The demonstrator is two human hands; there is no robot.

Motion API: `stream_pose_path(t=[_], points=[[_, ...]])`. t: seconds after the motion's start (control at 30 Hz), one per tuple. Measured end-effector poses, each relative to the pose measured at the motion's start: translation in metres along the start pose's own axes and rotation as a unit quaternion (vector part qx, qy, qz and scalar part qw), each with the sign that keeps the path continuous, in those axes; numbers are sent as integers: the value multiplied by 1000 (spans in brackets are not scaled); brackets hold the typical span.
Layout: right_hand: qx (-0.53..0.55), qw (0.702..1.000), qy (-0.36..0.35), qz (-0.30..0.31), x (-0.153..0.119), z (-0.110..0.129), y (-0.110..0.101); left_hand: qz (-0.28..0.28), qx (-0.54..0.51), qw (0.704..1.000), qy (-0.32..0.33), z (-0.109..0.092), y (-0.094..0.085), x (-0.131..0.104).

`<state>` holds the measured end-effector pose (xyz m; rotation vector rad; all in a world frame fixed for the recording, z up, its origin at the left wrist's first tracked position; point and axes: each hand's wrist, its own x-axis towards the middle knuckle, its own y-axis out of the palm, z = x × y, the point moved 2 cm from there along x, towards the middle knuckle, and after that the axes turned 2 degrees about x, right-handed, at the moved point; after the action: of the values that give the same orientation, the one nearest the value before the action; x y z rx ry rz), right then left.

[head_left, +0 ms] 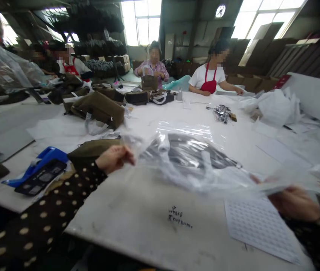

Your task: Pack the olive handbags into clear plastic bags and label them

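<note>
A broad white worktop (137,214) is running beneath your hands, with small black handwriting (179,220) showing at the near side. A white printed sheet (261,229) is lying nearer you than the wrapped bag, toward its right. Your left hand (115,157) is pinching the left edge of the loose, clear plastic sleeve (222,177). Your right hand (297,203) is reaching the sleeve's right end; blur and film are hiding its fingers, so you cannot tell how firmly they are closing. Between your hands, the soft-looking dark bag with white-wrapped handles (188,150) is lying inside the sleeve. It is probably light and floppy, while the film is likely slippery and easily creased or torn. The doubled edges near both ends are looking like the surest holds; the handles are better left unpulled. Left of the wrapped bag, a blue plastic object (37,163) is sitting beside a flat black case (41,177). Beyond it, olive fabric bags (100,109) are lying to the left, a crinkled silver pile (222,113) to the right, and a person in a red apron (211,79) is working farther back.
</note>
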<state>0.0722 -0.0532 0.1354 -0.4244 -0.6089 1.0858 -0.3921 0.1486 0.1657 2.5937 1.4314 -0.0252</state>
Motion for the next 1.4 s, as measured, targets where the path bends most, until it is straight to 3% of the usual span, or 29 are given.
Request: stream_pose_path(t=[0.07,0.17,0.27,0.37,0.43,0.5,0.6,0.7,0.77,0.8,0.87,0.93,1.03,1.17,1.27,1.33,1.4], points=[[102,986,88,96,-40,-33,41,46,31,993,-106,61,0,-19],[191,946,190,179,-85,-66,92,79,73,976,-188,136,4,-38],[189,944,196,185,-114,-72,108,97,100,966,-220,167,6,-53],[187,938,203,209,-136,-75,100,133,124,956,-229,157,-2,-65],[211,929,204,226,-149,-81,87,184,153,945,-222,135,-9,-69],[219,932,183,222,-154,-86,72,195,185,944,-191,106,-12,-67],[129,977,71,154,-134,-65,58,79,263,958,-87,64,3,-50],[17,986,-123,107,-88,-11,73,-62,342,938,-1,47,37,-18],[-47,969,-232,71,-56,18,95,-144,317,937,-15,55,55,8],[-70,965,-246,49,-41,24,107,-172,289,941,-34,63,60,20],[-93,972,-215,12,-19,17,130,-183,235,952,-71,81,65,38],[-79,987,-141,3,-7,-5,149,-165,206,961,-84,95,65,48],[-40,997,-72,8,-6,-35,168,-126,150,978,-78,106,63,50],[-15,998,-53,-6,-12,-40,176,-113,122,984,-60,111,64,46],[-23,999,-46,-2,-14,-37,175,-106,193,976,-7,112,66,44],[-35,998,-49,0,-14,-38,175,-108,316,941,62,115,65,43],[-50,997,-50,1,-14,-41,176,-96,430,894,85,125,60,44]])
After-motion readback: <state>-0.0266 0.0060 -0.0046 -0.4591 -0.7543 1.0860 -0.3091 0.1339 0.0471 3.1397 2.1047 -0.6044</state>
